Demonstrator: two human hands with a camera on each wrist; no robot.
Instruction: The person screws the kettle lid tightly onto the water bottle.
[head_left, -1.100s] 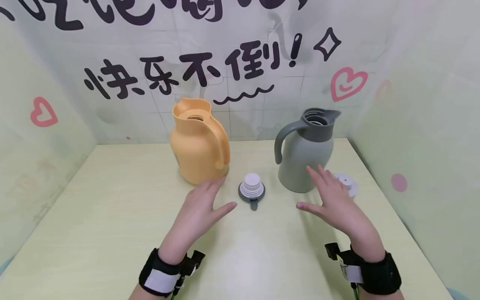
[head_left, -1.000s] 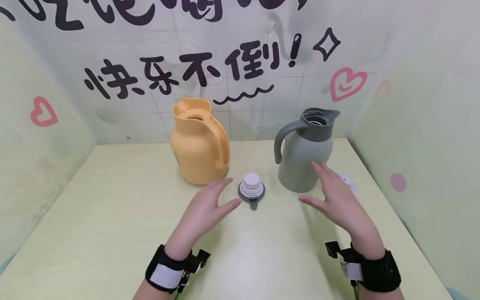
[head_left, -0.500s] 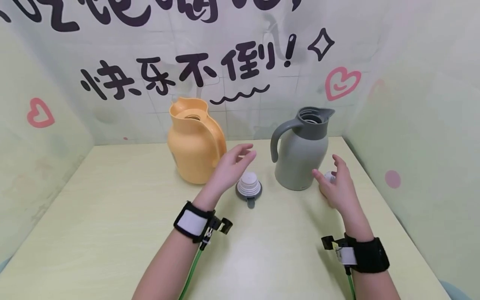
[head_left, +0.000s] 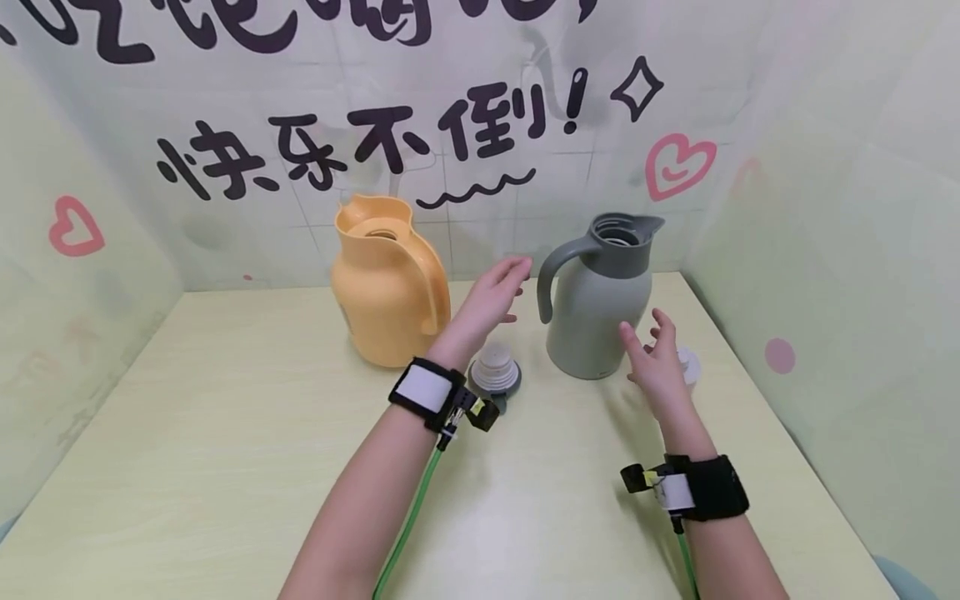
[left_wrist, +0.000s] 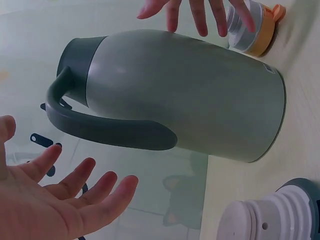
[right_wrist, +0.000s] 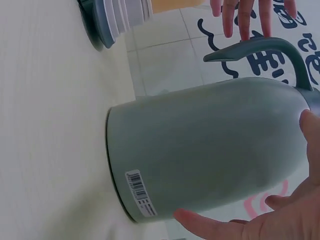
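Note:
A grey vacuum jug (head_left: 596,321) stands upright and lidless on the table, its dark grey handle (left_wrist: 110,131) toward the left. My left hand (head_left: 487,304) is just left of that handle; in the left wrist view its fingers are spread and apart from it. On the jug's other side is my right hand (head_left: 660,371), thumb and fingers apart and holding nothing. In the right wrist view its fingertips (right_wrist: 187,217) lie close to the jug body; I cannot tell if they touch. Below my left hand, a white stopper with a grey base (head_left: 495,372) rests on the table.
An orange jug (head_left: 386,304), also lidless, stands to the left of my left hand. A white stopper with an orange base (left_wrist: 254,30) sits right of the grey jug, partly behind my right hand. A printed cloth (head_left: 480,50) hangs behind the table (head_left: 225,433).
My left hand has moved forward and right, from beside the orange jug's base to the grey jug's handle. My right hand has turned and shifted slightly. The head view has swung a little right.

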